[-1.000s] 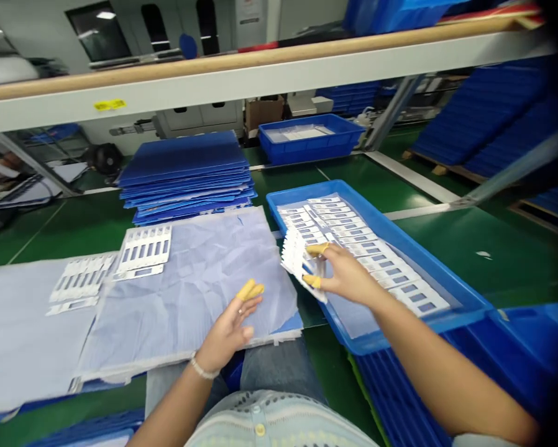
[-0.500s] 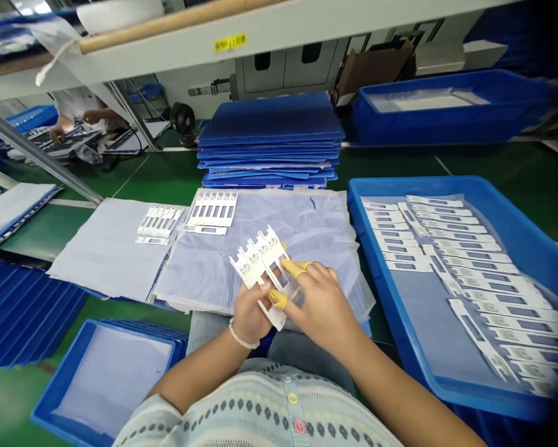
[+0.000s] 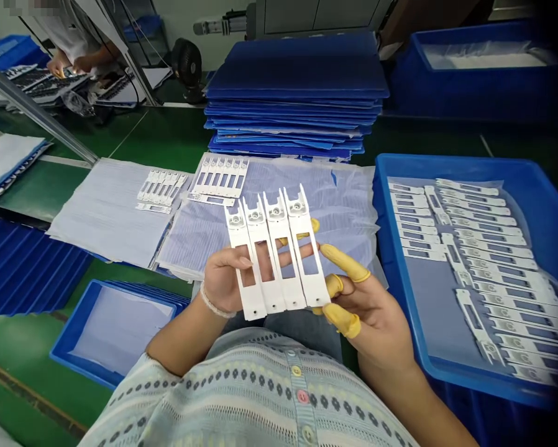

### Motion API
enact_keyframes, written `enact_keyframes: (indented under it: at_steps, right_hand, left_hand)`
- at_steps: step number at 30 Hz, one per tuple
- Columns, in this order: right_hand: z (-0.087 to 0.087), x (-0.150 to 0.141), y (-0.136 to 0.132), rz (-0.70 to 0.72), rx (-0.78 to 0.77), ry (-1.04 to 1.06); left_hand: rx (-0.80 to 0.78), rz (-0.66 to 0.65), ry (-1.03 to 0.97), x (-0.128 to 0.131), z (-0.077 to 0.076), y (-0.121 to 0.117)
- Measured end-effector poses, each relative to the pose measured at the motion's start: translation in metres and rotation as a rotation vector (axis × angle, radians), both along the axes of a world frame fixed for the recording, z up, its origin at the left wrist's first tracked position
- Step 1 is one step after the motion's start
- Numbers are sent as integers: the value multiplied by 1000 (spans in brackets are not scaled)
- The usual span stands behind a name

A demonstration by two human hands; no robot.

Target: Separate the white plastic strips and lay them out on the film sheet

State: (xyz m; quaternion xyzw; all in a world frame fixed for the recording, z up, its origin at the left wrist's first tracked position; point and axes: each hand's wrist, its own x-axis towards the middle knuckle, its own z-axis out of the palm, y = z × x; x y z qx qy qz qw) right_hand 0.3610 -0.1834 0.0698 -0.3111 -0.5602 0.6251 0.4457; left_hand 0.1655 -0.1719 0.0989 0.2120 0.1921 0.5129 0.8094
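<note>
Several narrow white plastic frames [image 3: 274,295], each with a rectangular window and a small pronged end, stand side by side in a fan before me. My left hand [image 3: 225,273] grips them from the left, thumb in front and fingers behind, seen through the windows. At the lower right corner of the rightmost frame, my right hand [image 3: 372,310] pinches it between thumb and fingers, which wear yellow finger cots; the index finger reaches up along its edge. Similar frames [image 3: 220,177] lie on the sheet-covered stack [image 3: 186,242] beyond, and others [image 3: 160,186] on the stack to its left.
A blue tray [image 3: 400,273] at right holds rows of similar white frames on a sheet. Blue boards [image 3: 292,68] are piled at the back, beside a small black fan [image 3: 187,65]. A lined blue tray [image 3: 120,329] sits low at left. A co-worker's hands [image 3: 69,65] show far left.
The white frames have turned from tilted to nearly upright, facing me. My right hand has moved from across their front to their right edge. The view has tipped downward.
</note>
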Motion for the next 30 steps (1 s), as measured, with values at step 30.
enact_keyframes:
  at_steps: [30]
  right_hand:
    - [14,28,11,-51,628,-262]
  left_hand:
    - [138,-243,-118,-14,4,0]
